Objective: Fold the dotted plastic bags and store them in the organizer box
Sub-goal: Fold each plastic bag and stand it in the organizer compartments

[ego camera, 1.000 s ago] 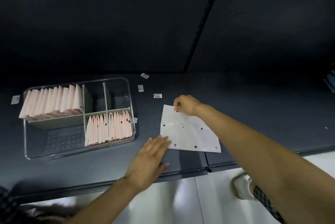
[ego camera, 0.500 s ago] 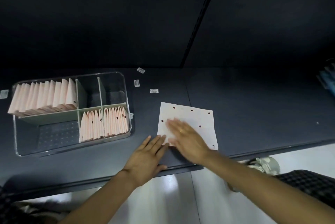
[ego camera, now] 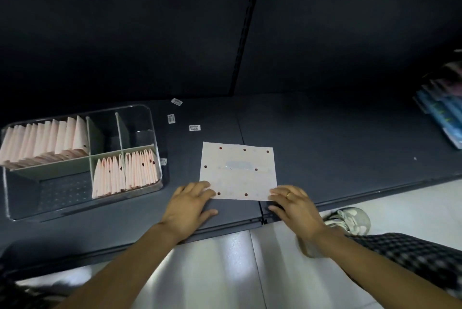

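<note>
A pale, near-square bag point(ego camera: 238, 171) with dark red dots lies flat on the dark worktop point(ego camera: 337, 153), right of the box point(ego camera: 152, 118) of folded bags. The left hand point(ego camera: 191, 205) and right hand point(ego camera: 296, 205) rest spread-fingered on its near corners, perhaps pressing.

Dotted plastic bag point(ego camera: 238, 171): pale pink, near-square sheet with dark red dots, lying flat and unfolded on the dark table point(ego camera: 337, 148), close to its near edge, a faint crease band across the middle. Near corners each under fingertips of a hand. Organizer box point(ego camera: 152, 118): clear, rounded-corner tray with pale green dividers, resting toward the left end of the table, well apart from the flat bag. Folded bags point(ego camera: 43, 139) standing upright in a row in the far-left compartment; more folded bags point(ego camera: 126, 174) packed upright in the near-right compartment. Two small far-right compartments and the near-left compartment holding no bags.
</note>
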A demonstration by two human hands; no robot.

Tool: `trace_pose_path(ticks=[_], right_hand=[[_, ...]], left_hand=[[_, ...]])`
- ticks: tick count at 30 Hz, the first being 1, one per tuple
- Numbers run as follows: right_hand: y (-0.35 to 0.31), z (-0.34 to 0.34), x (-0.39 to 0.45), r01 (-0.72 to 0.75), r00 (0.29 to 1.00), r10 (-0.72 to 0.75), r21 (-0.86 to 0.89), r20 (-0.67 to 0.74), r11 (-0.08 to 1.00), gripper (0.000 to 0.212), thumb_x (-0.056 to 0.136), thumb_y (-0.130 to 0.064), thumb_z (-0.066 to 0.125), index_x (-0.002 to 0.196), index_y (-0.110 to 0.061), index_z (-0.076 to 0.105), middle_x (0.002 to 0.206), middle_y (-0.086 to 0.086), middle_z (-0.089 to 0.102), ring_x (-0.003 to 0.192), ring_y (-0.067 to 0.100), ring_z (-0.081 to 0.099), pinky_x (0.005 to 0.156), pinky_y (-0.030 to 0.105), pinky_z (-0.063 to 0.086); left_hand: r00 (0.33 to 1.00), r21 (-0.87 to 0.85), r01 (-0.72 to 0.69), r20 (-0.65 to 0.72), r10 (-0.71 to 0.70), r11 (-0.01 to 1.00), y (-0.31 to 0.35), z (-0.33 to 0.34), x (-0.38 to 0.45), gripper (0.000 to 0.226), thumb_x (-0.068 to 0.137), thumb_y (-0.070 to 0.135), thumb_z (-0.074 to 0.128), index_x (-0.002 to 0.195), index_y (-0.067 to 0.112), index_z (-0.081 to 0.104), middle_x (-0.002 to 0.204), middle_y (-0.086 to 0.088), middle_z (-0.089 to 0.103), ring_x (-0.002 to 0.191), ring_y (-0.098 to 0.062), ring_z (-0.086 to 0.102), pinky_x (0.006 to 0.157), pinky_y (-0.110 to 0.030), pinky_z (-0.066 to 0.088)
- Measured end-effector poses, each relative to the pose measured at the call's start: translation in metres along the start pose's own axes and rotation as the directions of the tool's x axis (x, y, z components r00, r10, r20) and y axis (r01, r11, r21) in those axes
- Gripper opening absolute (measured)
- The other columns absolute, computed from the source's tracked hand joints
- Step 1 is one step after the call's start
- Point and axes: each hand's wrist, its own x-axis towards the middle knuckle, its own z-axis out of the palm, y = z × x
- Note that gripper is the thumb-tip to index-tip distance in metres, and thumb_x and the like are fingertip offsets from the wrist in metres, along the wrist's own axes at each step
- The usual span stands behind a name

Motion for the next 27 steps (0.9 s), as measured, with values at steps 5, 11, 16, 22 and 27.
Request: trace_pose_path(ticks=[5,11,16,22,27], right_hand=[[-0.005,0.003,0.017,0.071,0.997,-0.071,-0.019,-0.014,0.997,0.02,0.061,-0.017,0.085,0.067,-0.018,0.066,0.075,-0.005,0.064,0.064,0.015,0.061,0.062,0.021,0.05],[0.003,-0.003,0.028,-0.126,0.986,0.072,0.397,0.149,0.909,0.004,0.094,-0.016,0.053,0.095,-0.013,0.056,0.107,-0.005,0.066,0.095,0.014,0.062,0.08,0.031,0.052],[0.009,-0.033,0.044,-0.256,0.964,0.114,0.726,0.24,0.639,0.018,0.095,-0.009,0.048,0.082,-0.02,0.045,0.071,-0.02,0.053,0.066,-0.005,0.047,0.066,0.012,0.039],[0.021,-0.042,0.052,-0.405,0.908,0.09,0.801,0.409,0.44,0.018,0.084,-0.01,0.068,0.094,-0.009,0.054,0.081,-0.014,0.061,0.076,-0.004,0.054,0.072,0.009,0.041],[0.016,-0.017,0.046,-0.502,0.862,0.298,0.773,0.411,0.387,0.028,0.079,0.001,0.071,0.105,-0.003,0.059,0.094,0.001,0.066,0.088,0.013,0.059,0.076,0.012,0.046]], left_hand=[[0.998,0.008,0.057,0.004,-0.057,0.998,0.003,0.003,0.017,0.047,0.089,0.055,0.05,0.13,0.032,0.048,0.13,0.009,0.043,0.12,-0.014,0.039,0.097,-0.029,0.026],[0.999,-0.068,0.037,0.013,-0.037,0.997,-0.014,-0.003,0.021,0.052,0.083,0.05,0.062,0.129,0.03,0.049,0.137,0.012,0.042,0.128,-0.012,0.036,0.101,-0.028,0.025],[0.994,-0.262,0.061,-0.074,-0.083,0.963,-0.029,-0.017,0.021,0.031,0.083,0.029,0.071,0.112,0.019,0.065,0.116,0.006,0.063,0.111,-0.017,0.054,0.094,-0.028,0.04],[0.975,-0.524,0.217,0.08,-0.206,0.824,-0.023,-0.02,0.023,0.01,0.093,0.021,0.056,0.102,0.015,0.055,0.093,0.002,0.071,0.093,-0.02,0.064,0.084,-0.037,0.048],[0.929,-0.631,0.336,0.099,-0.357,0.7,-0.015,-0.014,0.029,0.018,0.095,0.014,0.053,0.11,0.006,0.055,0.107,-0.006,0.069,0.105,-0.023,0.063,0.092,-0.035,0.046]])
